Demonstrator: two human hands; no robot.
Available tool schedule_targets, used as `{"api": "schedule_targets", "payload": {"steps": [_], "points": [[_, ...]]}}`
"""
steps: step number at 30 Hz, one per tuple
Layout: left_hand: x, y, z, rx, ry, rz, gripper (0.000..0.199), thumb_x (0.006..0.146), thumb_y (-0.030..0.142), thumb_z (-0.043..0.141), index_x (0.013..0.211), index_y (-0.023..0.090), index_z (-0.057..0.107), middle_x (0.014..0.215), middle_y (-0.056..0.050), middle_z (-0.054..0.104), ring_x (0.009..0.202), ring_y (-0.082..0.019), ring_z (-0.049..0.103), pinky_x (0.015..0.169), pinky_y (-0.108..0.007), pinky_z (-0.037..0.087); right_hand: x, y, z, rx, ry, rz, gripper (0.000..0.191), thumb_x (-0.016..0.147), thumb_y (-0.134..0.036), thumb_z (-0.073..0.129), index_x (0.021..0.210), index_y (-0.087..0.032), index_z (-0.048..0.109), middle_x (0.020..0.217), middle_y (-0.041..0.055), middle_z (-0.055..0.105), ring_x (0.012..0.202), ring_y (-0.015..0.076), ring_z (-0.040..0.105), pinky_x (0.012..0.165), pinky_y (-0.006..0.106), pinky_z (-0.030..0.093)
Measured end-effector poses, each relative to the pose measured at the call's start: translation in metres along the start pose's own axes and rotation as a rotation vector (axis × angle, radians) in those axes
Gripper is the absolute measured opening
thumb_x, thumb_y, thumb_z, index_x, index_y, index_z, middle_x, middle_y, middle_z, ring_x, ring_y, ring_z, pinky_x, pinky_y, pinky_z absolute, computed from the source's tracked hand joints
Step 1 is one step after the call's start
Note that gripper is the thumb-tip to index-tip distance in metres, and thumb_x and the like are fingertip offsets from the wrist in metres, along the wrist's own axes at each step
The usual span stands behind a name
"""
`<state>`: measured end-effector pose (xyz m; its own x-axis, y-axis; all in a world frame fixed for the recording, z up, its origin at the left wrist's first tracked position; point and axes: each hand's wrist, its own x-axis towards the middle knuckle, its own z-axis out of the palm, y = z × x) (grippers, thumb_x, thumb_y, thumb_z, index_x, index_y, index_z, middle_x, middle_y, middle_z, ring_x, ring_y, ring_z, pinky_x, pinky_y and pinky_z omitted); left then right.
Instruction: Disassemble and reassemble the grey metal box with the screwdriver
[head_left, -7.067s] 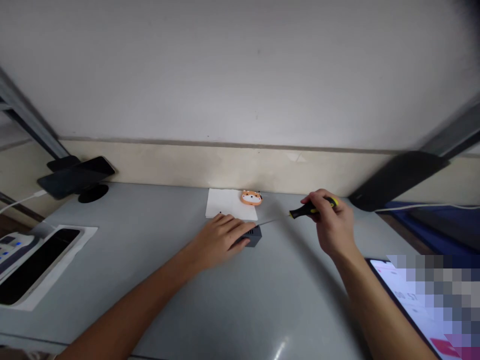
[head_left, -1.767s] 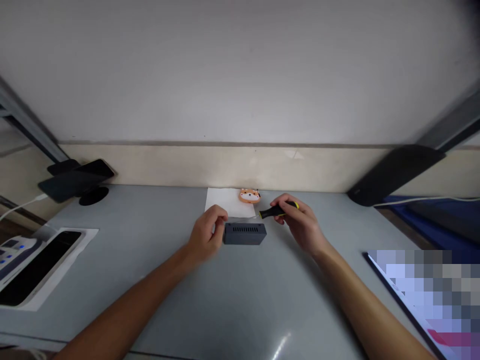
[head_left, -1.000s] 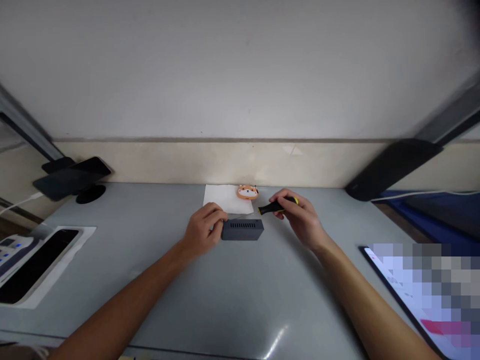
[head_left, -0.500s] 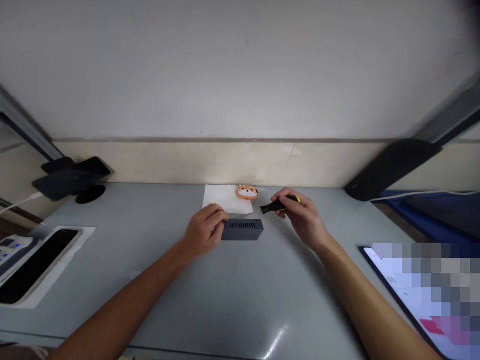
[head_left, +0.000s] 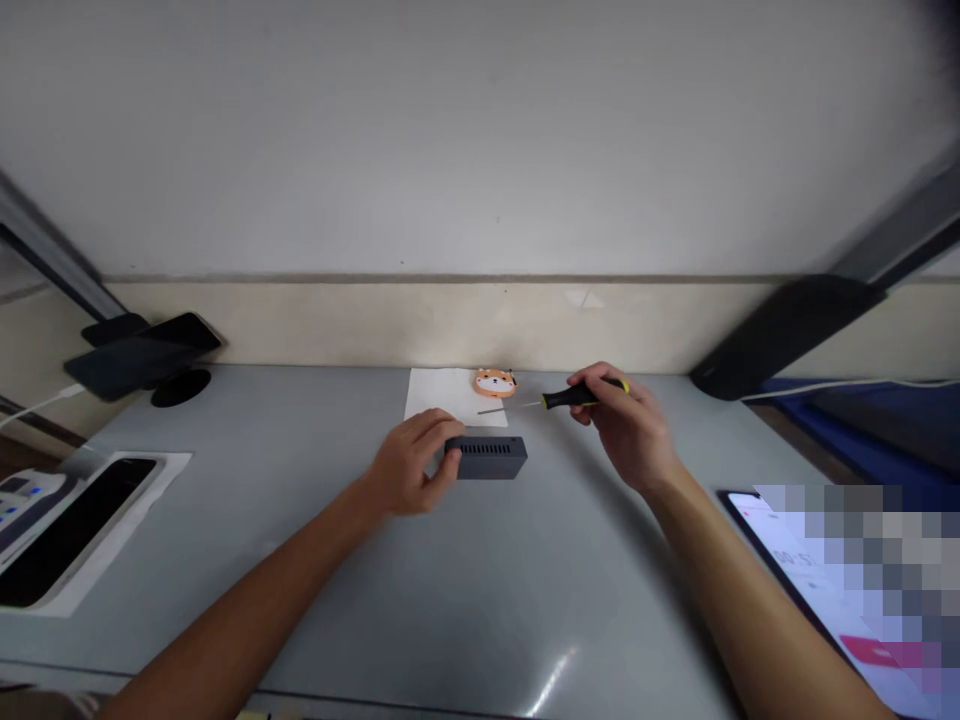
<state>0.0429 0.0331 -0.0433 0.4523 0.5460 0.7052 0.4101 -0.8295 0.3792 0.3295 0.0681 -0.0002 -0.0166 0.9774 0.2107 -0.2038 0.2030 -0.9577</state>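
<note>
My left hand (head_left: 414, 462) grips the left end of a dark grey box with a row of vent slots (head_left: 491, 458), which rests on the table. A screwdriver (head_left: 574, 397) with a black and yellow handle is in my right hand (head_left: 626, 420). Its thin metal shaft points left, above and behind the box, with the tip apart from it. Behind the box lies a white sheet of paper (head_left: 439, 390). An orange and white animal-face item (head_left: 495, 383) sits at the paper's back right.
On the left are a phone on a stand (head_left: 150, 355) and a dark-screened device (head_left: 82, 530) on white paper. A lit tablet or phone (head_left: 795, 570), partly pixelated, lies at the right. A black object (head_left: 780, 335) leans at the back right. A wall closes off the grey table's far edge.
My right hand has drawn the screwdriver to the right and slightly up, away from the box. More of its shaft shows. My left thumb has shifted onto the box's front.
</note>
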Motion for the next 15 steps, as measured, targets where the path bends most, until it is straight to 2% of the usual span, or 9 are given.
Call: {"api": "schedule_targets", "payload": {"steps": [2,4,9,11,13,15], "points": [[0.0,0.003,0.001,-0.027,-0.073,-0.006,0.025,0.093,0.019,0.056,0.118,0.021,0.055,0.108,-0.01,0.064,0.094,-0.021,0.062,0.083,-0.036,0.053,0.002,0.0,-0.003,0.011,0.041,-0.023,0.015,0.086,-0.034,0.073,0.082,-0.02,0.073,0.088,0.0033,0.062,0.064,0.0106,0.052,0.055,0.027,0.037],[-0.001,0.004,0.003,-0.075,-0.108,-0.083,0.026,0.092,0.02,0.059,0.118,0.021,0.056,0.109,-0.009,0.065,0.094,-0.02,0.062,0.084,-0.035,0.053,0.005,0.001,-0.004,0.028,0.092,-0.033,0.013,0.085,-0.033,0.073,0.083,-0.02,0.073,0.083,0.0026,0.06,0.063,0.0108,0.052,0.054,0.027,0.036],[0.0,-0.005,0.002,-0.264,-0.076,-0.464,0.018,0.089,0.027,0.068,0.106,0.023,0.064,0.098,-0.003,0.068,0.081,-0.016,0.059,0.077,-0.03,0.05,0.013,0.006,-0.009,0.031,0.237,-0.08,0.018,0.088,-0.038,0.071,0.081,-0.021,0.071,0.068,0.0005,0.054,0.057,0.012,0.049,0.051,0.027,0.034],[0.001,-0.011,0.0,-0.303,-0.086,-0.555,0.019,0.089,0.032,0.07,0.105,0.023,0.067,0.095,-0.002,0.069,0.079,-0.015,0.059,0.076,-0.029,0.05,0.015,0.007,-0.013,-0.004,0.291,-0.125,0.023,0.089,-0.04,0.069,0.078,-0.02,0.069,0.066,0.0004,0.053,0.055,0.0118,0.048,0.05,0.027,0.033],[0.001,-0.016,-0.001,-0.284,-0.105,-0.599,0.019,0.092,0.036,0.068,0.106,0.023,0.069,0.092,-0.001,0.069,0.077,-0.015,0.059,0.074,-0.029,0.05,0.015,0.006,-0.018,-0.058,0.292,-0.173,0.023,0.087,-0.038,0.069,0.073,-0.02,0.067,0.067,0.0007,0.053,0.056,0.0113,0.046,0.049,0.027,0.032],[0.0,-0.019,0.0,-0.239,-0.121,-0.608,0.019,0.096,0.037,0.063,0.106,0.023,0.07,0.09,-0.001,0.07,0.077,-0.015,0.061,0.073,-0.029,0.05,0.012,0.004,-0.022,-0.129,0.229,-0.212,0.021,0.084,-0.034,0.069,0.069,-0.02,0.066,0.068,0.0011,0.054,0.056,0.0114,0.044,0.049,0.028,0.03]]}}
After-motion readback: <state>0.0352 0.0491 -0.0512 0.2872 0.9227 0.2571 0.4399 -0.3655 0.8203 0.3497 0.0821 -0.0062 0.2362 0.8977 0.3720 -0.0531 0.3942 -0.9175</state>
